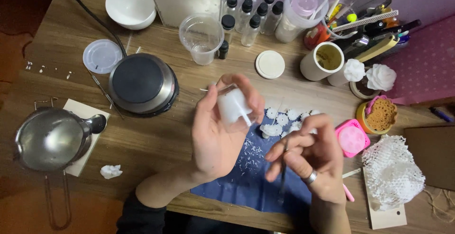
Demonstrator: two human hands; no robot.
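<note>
Our right hand (315,160) pinches a thin dark metal tool (282,179); our left hand's (215,134) fingers wrap a small clear glass of white wax (233,108) above the wooden bench (156,134).

bottles (251,11): 9 | bowl (130,5): 1 | hot plate (142,84): 1 | pitcher (51,139): 1

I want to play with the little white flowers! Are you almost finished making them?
Some look done: small white flower shapes lie on the blue cloth, with white shavings around them. In hand now: the left hand holds up a clear glass with white wax and a wick inside, while the right hand holds a thin tool. Left, probably: the pink mold looks filled, and that glass seems unfinished.
</note>
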